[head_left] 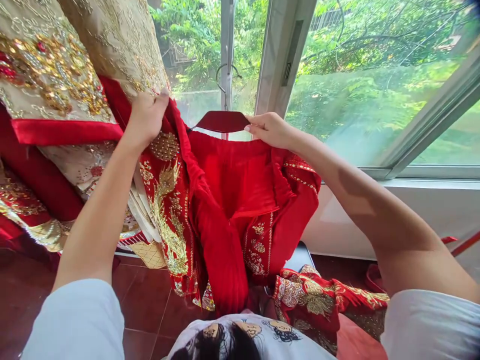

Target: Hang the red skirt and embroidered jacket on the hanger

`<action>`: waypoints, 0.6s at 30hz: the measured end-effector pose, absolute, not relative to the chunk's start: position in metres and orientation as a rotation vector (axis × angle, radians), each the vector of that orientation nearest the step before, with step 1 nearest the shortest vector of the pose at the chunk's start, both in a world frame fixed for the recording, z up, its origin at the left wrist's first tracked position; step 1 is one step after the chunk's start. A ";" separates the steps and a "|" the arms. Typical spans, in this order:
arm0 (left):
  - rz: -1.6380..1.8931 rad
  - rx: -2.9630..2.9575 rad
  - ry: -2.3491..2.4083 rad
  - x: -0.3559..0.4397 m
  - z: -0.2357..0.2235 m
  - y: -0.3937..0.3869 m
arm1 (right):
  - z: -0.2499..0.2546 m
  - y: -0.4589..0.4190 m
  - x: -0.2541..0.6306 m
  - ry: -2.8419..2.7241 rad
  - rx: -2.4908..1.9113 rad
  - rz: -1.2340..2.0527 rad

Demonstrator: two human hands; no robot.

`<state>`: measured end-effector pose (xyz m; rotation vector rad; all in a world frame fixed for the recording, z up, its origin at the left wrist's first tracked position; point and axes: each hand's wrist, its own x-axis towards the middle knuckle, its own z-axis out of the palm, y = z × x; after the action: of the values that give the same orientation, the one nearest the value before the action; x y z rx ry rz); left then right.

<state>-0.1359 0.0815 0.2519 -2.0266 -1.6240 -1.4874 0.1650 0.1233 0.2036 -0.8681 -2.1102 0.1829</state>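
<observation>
A red garment with gold embroidery (225, 210) hangs open from a dark red hanger (223, 121), whose metal hook rises in front of the window. My left hand (147, 116) is closed on the garment's left collar edge, pinching the red cloth. My right hand (270, 130) grips the garment's right shoulder at the end of the hanger. The red lining faces me, and the embroidered front panels fall to either side.
Gold and red embroidered garments (48, 90) hang close on the left. More red embroidered cloth (322, 300) lies piled at lower right on the dark red tiled floor (146, 300). A large window (375, 75) with a white sill runs behind, trees outside.
</observation>
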 end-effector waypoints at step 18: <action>-0.831 -2.397 -1.036 -0.011 0.222 0.093 | 0.181 0.043 0.182 -1.923 -1.589 -0.463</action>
<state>-0.0106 0.0934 0.2223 -2.3973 -1.0357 -0.8310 0.1820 0.0431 0.1809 -1.5894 -1.9228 -0.4627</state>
